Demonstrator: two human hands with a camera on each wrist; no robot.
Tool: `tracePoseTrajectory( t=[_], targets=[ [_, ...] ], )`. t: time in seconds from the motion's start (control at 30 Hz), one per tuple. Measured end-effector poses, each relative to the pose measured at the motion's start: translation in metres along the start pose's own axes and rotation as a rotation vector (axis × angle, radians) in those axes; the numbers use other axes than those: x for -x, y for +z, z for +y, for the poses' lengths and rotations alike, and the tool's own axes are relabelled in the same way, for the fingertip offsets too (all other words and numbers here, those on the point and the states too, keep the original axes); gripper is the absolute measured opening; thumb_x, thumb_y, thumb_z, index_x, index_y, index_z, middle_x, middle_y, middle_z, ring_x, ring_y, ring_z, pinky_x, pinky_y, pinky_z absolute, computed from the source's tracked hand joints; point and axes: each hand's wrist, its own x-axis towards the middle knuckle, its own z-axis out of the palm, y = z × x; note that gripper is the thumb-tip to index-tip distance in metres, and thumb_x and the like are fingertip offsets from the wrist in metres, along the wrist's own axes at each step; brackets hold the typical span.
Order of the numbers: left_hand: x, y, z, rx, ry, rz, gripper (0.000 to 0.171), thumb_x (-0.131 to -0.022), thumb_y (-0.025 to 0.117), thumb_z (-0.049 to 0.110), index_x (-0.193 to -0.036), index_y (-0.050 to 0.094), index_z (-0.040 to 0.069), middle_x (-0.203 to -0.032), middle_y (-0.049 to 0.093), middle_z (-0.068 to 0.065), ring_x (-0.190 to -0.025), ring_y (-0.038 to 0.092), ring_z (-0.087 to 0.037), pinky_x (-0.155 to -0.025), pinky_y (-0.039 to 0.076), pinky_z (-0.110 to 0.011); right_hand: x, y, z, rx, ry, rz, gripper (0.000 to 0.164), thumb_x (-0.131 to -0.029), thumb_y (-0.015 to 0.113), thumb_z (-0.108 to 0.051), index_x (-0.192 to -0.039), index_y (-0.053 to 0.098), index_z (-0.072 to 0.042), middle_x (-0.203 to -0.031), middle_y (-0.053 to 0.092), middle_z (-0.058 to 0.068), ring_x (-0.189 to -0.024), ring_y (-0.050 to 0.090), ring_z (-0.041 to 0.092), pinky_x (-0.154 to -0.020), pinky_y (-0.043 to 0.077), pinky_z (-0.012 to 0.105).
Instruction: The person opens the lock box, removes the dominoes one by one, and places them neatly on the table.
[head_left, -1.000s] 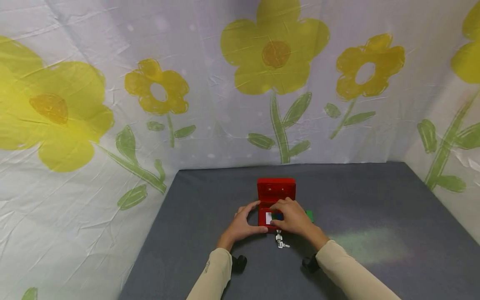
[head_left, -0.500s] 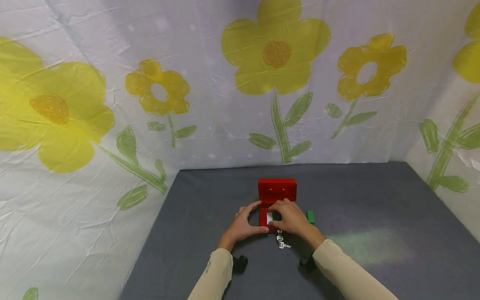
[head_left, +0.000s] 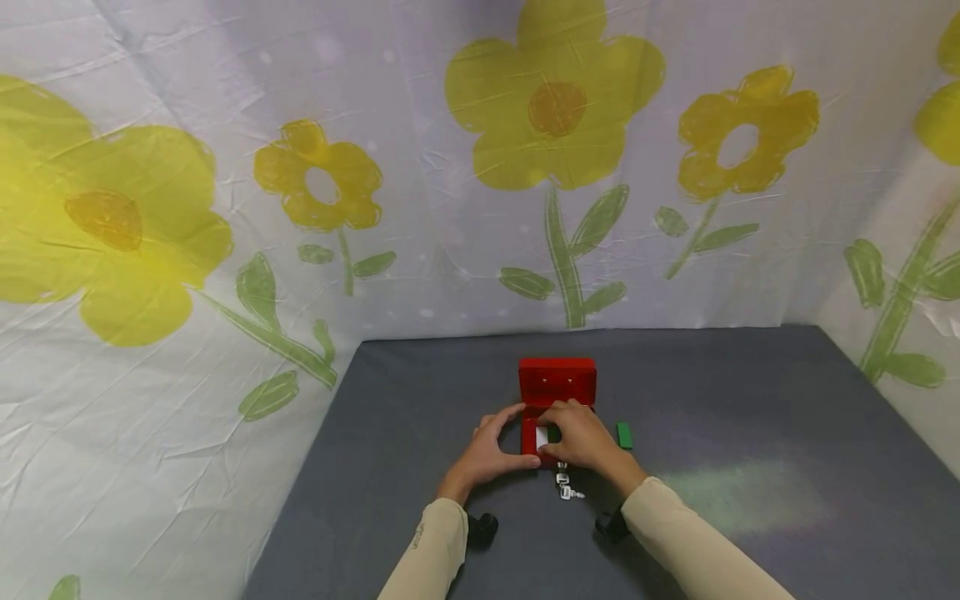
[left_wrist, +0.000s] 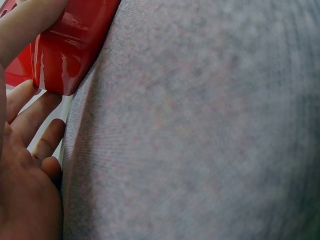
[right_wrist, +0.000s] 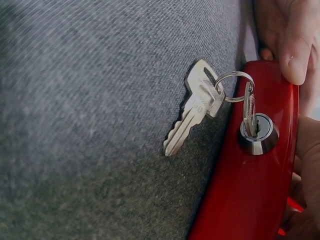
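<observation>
A red cash box (head_left: 557, 382) stands on the table with its lid raised. My left hand (head_left: 483, 452) holds its left side, thumb at the front corner and fingers toward the back; the left wrist view shows the thumb (left_wrist: 30, 27) against the red metal. Over the box's inside, my right hand (head_left: 588, 437) has thumb and fingers curled about a green block (head_left: 554, 433), mostly covered by the hand. Left of it in the box lies a white block (head_left: 542, 438). From the front lock (right_wrist: 260, 132) a ring of keys (right_wrist: 195, 107) hangs.
Another green block (head_left: 624, 435) lies on the grey tabletop (head_left: 735, 400), right of the box. A white cloth backdrop with painted yellow flowers (head_left: 557, 108) rises behind the table and at its sides.
The right forearm has shifted slightly left, and less dark blue shows under the right hand. The left hand keeps its hold on the box. The whole head view drifts slightly right.
</observation>
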Motion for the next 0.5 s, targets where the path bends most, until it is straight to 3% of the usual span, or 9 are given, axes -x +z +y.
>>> tracePoseTrajectory(
  t=[0.5],
  targets=[
    [-0.0002, -0.0001, -0.0023, 0.006, 0.008, -0.003, 0.089, -0.075, 0.086, 0.054, -0.151, 0.040, 0.047, -0.154, 0.042, -0.004, -0.142, 0.035, -0.032, -0.111, 0.038, -0.065, -0.0042, 0.0009, -0.0085, 0.031, 0.035, -0.024, 0.038, -0.077, 0.088, -0.019, -0.110, 0.077, -0.005, -0.111, 0.074, 0.011, -0.101, 0.062, 0.032, -0.092, 0.051, 0.050]
  ],
)
